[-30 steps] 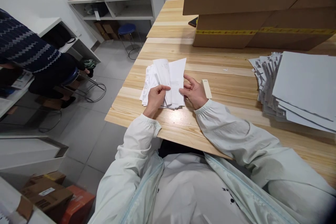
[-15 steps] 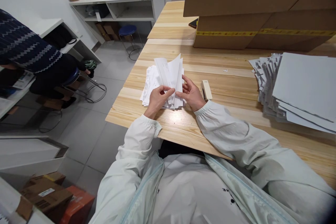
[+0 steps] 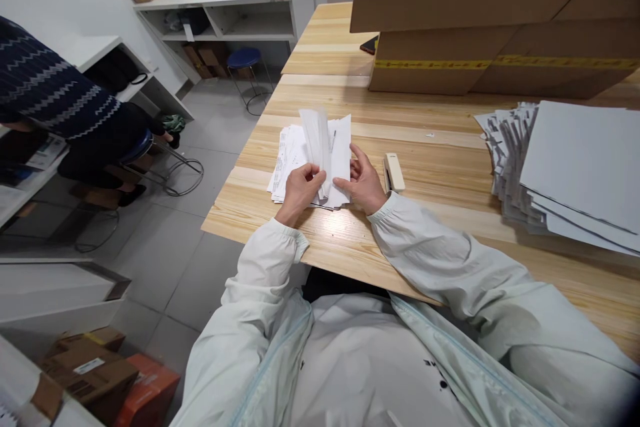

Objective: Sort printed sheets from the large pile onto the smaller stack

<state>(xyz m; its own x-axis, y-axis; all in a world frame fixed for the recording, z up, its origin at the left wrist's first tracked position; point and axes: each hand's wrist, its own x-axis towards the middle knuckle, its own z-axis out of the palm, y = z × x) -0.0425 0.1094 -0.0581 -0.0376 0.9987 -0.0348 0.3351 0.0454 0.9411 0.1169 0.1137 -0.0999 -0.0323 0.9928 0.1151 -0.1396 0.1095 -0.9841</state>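
A stack of white printed paper slips (image 3: 293, 150) lies on the wooden table (image 3: 430, 147) in front of me. My left hand (image 3: 299, 190) pinches the lower edge of several slips that stand upright, curled over at the top. My right hand (image 3: 365, 181) holds the right-hand sheets (image 3: 341, 153) of the same stack between thumb and fingers. A beige stapler (image 3: 393, 171) lies on the table just right of my right hand, untouched.
Large cardboard boxes (image 3: 495, 20) stand at the back of the table. A pile of grey-white sheets (image 3: 575, 167) sits at the right. A person in a dark patterned sweater (image 3: 55, 97) sits at the left by white desks (image 3: 225, 0). Boxes (image 3: 95, 367) lie on the floor.
The lifted slips have been flipped further upright and now curl left, while my right hand has slid slightly down and in on the right-hand sheets.
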